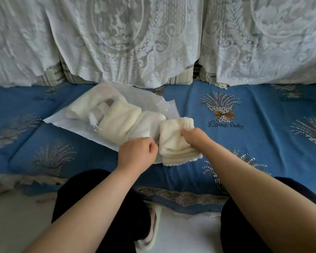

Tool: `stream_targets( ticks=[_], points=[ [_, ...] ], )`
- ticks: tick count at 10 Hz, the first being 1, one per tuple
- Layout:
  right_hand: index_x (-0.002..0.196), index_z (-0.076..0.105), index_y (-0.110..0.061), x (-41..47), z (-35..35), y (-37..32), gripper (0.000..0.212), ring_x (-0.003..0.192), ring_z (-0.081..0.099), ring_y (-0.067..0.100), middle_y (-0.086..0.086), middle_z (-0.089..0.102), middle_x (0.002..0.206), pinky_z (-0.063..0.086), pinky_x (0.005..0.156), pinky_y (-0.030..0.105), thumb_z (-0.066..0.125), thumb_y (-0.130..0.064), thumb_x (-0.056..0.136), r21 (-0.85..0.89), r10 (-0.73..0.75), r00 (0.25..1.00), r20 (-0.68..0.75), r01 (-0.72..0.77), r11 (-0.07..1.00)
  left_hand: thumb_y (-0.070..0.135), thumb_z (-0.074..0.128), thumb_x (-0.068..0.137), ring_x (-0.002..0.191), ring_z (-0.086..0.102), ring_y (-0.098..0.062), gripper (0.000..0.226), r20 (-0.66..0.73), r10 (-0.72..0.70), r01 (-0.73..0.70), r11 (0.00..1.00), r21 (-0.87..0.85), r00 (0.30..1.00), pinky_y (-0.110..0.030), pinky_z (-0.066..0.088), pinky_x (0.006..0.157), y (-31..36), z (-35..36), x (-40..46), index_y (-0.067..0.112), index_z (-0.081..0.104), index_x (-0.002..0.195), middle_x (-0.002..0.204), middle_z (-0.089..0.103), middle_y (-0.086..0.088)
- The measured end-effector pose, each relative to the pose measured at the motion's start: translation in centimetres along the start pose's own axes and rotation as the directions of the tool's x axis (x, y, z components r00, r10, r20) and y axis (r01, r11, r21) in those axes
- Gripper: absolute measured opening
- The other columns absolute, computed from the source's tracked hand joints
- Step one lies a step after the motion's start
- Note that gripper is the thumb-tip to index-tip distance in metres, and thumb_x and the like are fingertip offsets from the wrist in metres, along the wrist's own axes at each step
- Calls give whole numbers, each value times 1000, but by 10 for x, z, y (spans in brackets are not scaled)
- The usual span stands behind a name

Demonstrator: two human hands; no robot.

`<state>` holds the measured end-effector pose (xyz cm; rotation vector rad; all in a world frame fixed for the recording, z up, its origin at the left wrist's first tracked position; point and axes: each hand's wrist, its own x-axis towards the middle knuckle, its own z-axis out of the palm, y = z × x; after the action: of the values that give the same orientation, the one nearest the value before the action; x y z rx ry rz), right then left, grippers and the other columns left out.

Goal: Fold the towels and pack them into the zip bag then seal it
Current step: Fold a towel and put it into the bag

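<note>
A clear zip bag (pixel 62 119) lies on the blue seat cover, its mouth facing me at the right. Several folded cream towels (pixel 117 121) lie inside it. My left hand (pixel 137 152) pinches the near edge of the bag's opening. Another folded cream towel (pixel 173 141) sits just outside the mouth, gripped by my right hand (pixel 195 136) from its right side. The towel's left edge touches the bag's opening.
The blue quilted seat cover (pixel 263 110) stretches left and right with room on both sides. White lace covers (pixel 131 39) drape the sofa back behind the bag. My dark-trousered knees (pixel 102 207) and a slipper (pixel 151 232) are below the seat edge.
</note>
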<state>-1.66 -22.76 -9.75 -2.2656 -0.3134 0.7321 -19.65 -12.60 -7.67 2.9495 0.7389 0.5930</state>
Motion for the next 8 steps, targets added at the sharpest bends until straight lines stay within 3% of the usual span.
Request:
stream_targets(
  ticks=[1, 2, 3, 4, 5, 6, 7, 8],
  points=[
    [122, 51, -3, 11, 9, -6, 48, 99, 56, 32, 12, 59, 112, 38, 76, 33, 47, -39, 90, 27, -4, 996, -85, 7, 1000, 18, 56, 79, 35, 19, -9, 43, -61, 42, -48, 994, -102, 997, -20, 12, 40, -1, -4, -1, 24, 27, 48, 40, 26, 7],
    [115, 40, -4, 13, 29, -14, 43, 84, 48, 26, 9, 52, 103, 37, 72, 34, 52, -35, 88, 231, 10, 983, -185, 34, 972, 17, 60, 81, 37, 32, -18, 31, -69, 93, -101, 988, -117, 993, -21, 19, 41, 0, 0, -1, 18, 44, 54, 43, 41, 6],
    [118, 38, -3, 11, 52, -20, 34, 75, 44, 22, 9, 47, 91, 39, 69, 32, 46, -24, 93, 78, -33, 991, -126, 43, 996, 17, 60, 82, 35, 33, -20, 33, -87, 125, -135, 984, -120, 988, -22, 20, 40, 6, 6, 1, 15, 42, 53, 42, 42, 1],
    [126, 40, 2, 17, 69, -26, 30, 63, 36, 12, 8, 41, 86, 37, 60, 17, 39, -7, 97, -103, -85, 996, -38, 80, 991, 16, 61, 80, 35, 29, -19, 37, -96, 136, -148, 980, -134, 986, -19, 13, 41, 8, 7, 4, 20, 34, 55, 42, 41, 2],
    [127, 44, 2, 19, 83, -45, 28, 69, 41, -3, -1, 46, 99, 43, 55, 6, 37, -6, 101, 412, -210, 973, 92, 155, 898, 16, 65, 81, 37, 23, -17, 42, -95, 131, -142, 983, -116, 987, -22, 16, 42, 6, 9, 1, 18, 31, 55, 45, 28, 6],
    [86, 56, -18, 19, 84, -56, 22, 67, 52, 1, -7, 53, 82, 46, 55, 6, 41, -14, 101, 514, -311, 880, 359, 92, 853, 19, 67, 82, 39, 24, -17, 42, -110, 121, -134, 984, -116, 986, -22, 17, 43, -2, 8, -4, 16, 37, 54, 45, 32, 5],
    [83, 66, -16, 17, 66, -60, 24, 77, 66, 9, 3, 71, 84, 56, 75, 24, 50, -27, 98, 477, -273, 795, 542, -24, 878, 30, 57, 90, 39, 27, -19, 41, -151, 96, -114, 986, -119, 984, -21, 11, 43, -6, 5, -6, 19, 35, 57, 44, 39, 3],
    [69, 56, -17, 22, 55, -51, 34, 60, 56, 13, 2, 61, 66, 45, 58, 25, 50, -37, 96, -62, -231, 878, 419, 282, 958, 33, 44, 93, 48, 35, -17, 35, -273, 89, -136, 978, -159, 958, -22, 18, 42, -6, 0, 0, 19, 37, 62, 55, 41, 6]
  ],
)
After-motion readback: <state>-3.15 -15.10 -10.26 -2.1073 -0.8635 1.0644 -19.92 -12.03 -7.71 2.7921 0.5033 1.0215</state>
